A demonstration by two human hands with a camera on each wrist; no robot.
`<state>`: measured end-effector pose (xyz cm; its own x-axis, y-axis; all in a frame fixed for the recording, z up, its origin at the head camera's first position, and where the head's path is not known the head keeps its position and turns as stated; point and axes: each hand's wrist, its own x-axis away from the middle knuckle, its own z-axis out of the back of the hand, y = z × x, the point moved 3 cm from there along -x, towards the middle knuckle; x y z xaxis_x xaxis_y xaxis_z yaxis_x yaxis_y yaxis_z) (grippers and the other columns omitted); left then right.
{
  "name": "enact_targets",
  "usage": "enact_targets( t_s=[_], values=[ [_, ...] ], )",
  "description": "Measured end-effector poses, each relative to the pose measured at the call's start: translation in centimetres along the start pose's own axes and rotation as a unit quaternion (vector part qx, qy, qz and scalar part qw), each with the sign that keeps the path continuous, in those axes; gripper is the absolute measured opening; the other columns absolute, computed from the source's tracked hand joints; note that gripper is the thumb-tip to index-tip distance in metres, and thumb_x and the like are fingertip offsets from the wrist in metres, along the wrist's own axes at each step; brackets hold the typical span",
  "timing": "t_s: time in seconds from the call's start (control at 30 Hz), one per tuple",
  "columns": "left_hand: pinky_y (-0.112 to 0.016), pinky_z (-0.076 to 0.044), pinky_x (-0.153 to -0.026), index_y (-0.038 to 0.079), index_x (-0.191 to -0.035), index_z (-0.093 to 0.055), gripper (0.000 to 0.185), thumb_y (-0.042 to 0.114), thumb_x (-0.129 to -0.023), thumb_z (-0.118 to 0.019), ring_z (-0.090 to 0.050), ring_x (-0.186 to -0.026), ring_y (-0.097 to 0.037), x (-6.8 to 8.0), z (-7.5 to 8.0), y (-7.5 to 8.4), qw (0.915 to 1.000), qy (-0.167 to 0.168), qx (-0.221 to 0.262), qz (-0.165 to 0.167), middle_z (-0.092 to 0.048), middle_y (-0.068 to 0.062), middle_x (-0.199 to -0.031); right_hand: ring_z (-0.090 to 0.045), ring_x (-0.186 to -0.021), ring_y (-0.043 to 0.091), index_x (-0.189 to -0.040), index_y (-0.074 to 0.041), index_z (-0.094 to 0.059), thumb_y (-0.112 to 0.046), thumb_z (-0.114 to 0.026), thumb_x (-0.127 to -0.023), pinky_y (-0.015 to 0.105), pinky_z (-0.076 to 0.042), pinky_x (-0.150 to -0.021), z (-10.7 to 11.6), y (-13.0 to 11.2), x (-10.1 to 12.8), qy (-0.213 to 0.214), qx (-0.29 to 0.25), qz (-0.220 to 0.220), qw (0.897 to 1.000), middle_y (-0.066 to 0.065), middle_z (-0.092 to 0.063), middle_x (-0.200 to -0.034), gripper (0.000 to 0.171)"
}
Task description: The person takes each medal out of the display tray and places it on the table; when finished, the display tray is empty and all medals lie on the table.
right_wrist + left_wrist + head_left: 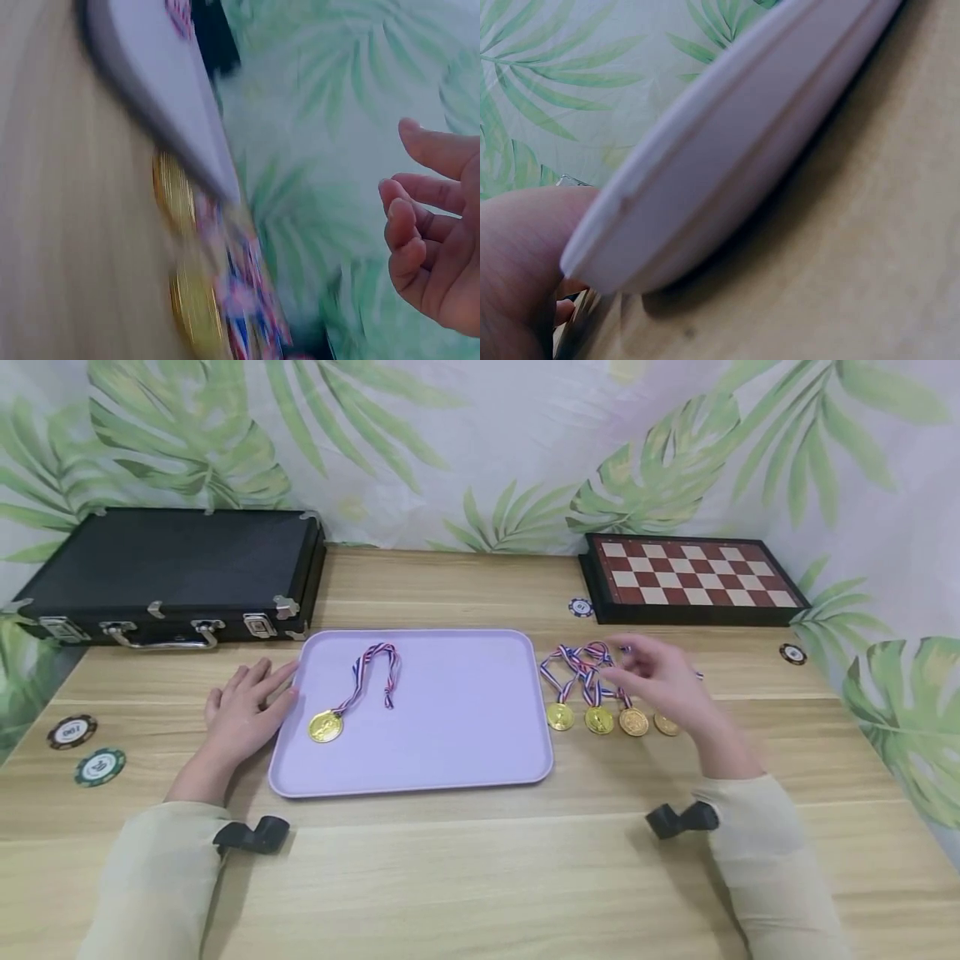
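Left hand [243,710] flat, fingers open against lilac tray [450,777]; right hand [663,681] loose-fingered, empty, over medals [600,720]

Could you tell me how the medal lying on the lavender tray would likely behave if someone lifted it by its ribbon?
The ribbon lies in a loose, folded loop, so it is probably floppy. The gold medal would likely dangle and swing below it. Lying flat as a disc, it seems unlikely to roll, but might slide on the smooth tray.
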<state>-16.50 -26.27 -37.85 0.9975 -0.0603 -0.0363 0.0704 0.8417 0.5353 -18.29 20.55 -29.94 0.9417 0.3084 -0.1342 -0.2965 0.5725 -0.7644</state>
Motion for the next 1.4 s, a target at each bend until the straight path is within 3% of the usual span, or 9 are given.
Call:
enact_targets(
  t_s=[0.2, 0.37, 0.5, 0.67, 0.8, 1.0, 1.2, 1.4],
  values=[
    [-0.060, 0.009, -0.089, 0.012, -0.133, -0.033, 0.050, 0.038, -0.091, -0.033, 0.000, -0.124, -0.042, 0.0, -0.1, -0.1, 1.0000, -0.001, -0.002, -0.001, -0.016, -0.026, -0.136, -0.056, -0.066, 0.019, -0.114, 0.002, -0.052, -0.006, -0.063, -0.078, 0.026, -0.046, -0.058, -7.8, -5.0, -3.8, -0.076, -0.094, 0.082, 0.989, 0.008, -0.060, -0.078, 0.038],
    [-0.059, 0.009, -0.090, 0.012, -0.133, -0.033, 0.050, 0.038, -0.091, -0.034, 0.000, -0.125, -0.041, -0.1, -0.1, -0.1, 1.0000, -0.001, -0.001, 0.001, -0.017, -0.026, -0.136, -0.054, -0.068, 0.011, -0.111, 0.001, -0.053, -0.009, -0.066, -0.076, 0.022, -0.045, -0.063, -15.0, -8.4, -5.8, -0.146, -0.115, 0.107, 0.977, 0.005, -0.060, -0.077, 0.039],
    [-0.058, 0.009, -0.090, 0.013, -0.133, -0.034, 0.049, 0.039, -0.091, -0.034, -0.001, -0.125, -0.041, -0.4, -0.1, 0.2, 1.0000, 0.001, -0.001, -0.002, -0.017, -0.025, -0.136, -0.053, -0.069, 0.008, -0.113, -0.002, -0.053, -0.014, -0.066, -0.076, 0.017, -0.044, -0.061, -19.8, -10.5, -6.3, -0.197, -0.090, 0.107, 0.970, 0.001, -0.059, -0.077, 0.040],
    [-0.059, 0.007, -0.090, 0.012, -0.132, -0.035, 0.049, 0.037, -0.091, -0.034, -0.002, -0.124, -0.042, -0.5, -0.2, 0.4, 1.0000, 0.001, -0.002, -0.008, -0.018, -0.026, -0.136, -0.049, -0.065, 0.002, -0.115, -0.010, -0.053, -0.027, -0.064, -0.078, 0.013, -0.038, -0.057, -24.1, -12.2, -6.4, -0.221, 0.038, 0.113, 0.968, -0.008, -0.054, -0.072, 0.043],
    [-0.059, 0.007, -0.090, 0.012, -0.132, -0.035, 0.048, 0.036, -0.091, -0.035, -0.003, -0.124, -0.043, -0.3, -0.2, 0.2, 0.9999, 0.004, 0.000, -0.009, -0.018, -0.026, -0.136, -0.049, -0.068, 0.002, -0.118, -0.016, -0.052, -0.040, -0.063, -0.076, 0.016, -0.038, -0.057, -26.1, -12.4, -6.5, -0.201, 0.139, 0.095, 0.965, -0.009, -0.056, -0.078, 0.050],
    [-0.059, 0.008, -0.090, 0.012, -0.132, -0.036, 0.048, 0.036, -0.091, -0.036, -0.002, -0.124, -0.042, -0.1, 0.1, -0.1, 0.9999, 0.010, 0.001, -0.009, -0.018, -0.026, -0.136, -0.050, -0.090, 0.005, -0.120, -0.022, -0.051, -0.051, -0.059, -0.075, 0.023, -0.042, -0.064, -27.5, -12.6, -6.6, -0.174, 0.221, 0.085, 0.956, -0.008, -0.055, -0.105, 0.054],
    [-0.060, 0.007, -0.090, 0.012, -0.131, -0.036, 0.048, 0.036, -0.091, -0.035, -0.004, -0.124, -0.043, 0.1, 0.1, 0.0, 0.9999, 0.011, -0.001, -0.006, -0.019, -0.026, -0.136, -0.046, -0.078, 0.004, -0.117, -0.023, -0.053, -0.045, -0.059, -0.077, 0.020, -0.037, -0.057, -27.4, -12.6, -6.4, -0.170, 0.224, 0.081, 0.956, -0.008, -0.053, -0.093, 0.047],
    [-0.059, 0.005, -0.090, 0.012, -0.131, -0.037, 0.048, 0.037, -0.090, -0.035, -0.006, -0.124, -0.043, 0.3, 0.2, 0.0, 0.9999, 0.015, -0.002, -0.006, -0.020, -0.026, -0.135, -0.044, -0.074, 0.007, -0.116, -0.025, -0.051, -0.038, -0.064, -0.076, 0.020, -0.036, -0.056, -27.2, -12.5, -6.0, -0.182, 0.204, 0.091, 0.958, -0.003, -0.046, -0.092, 0.044]
  ],
)
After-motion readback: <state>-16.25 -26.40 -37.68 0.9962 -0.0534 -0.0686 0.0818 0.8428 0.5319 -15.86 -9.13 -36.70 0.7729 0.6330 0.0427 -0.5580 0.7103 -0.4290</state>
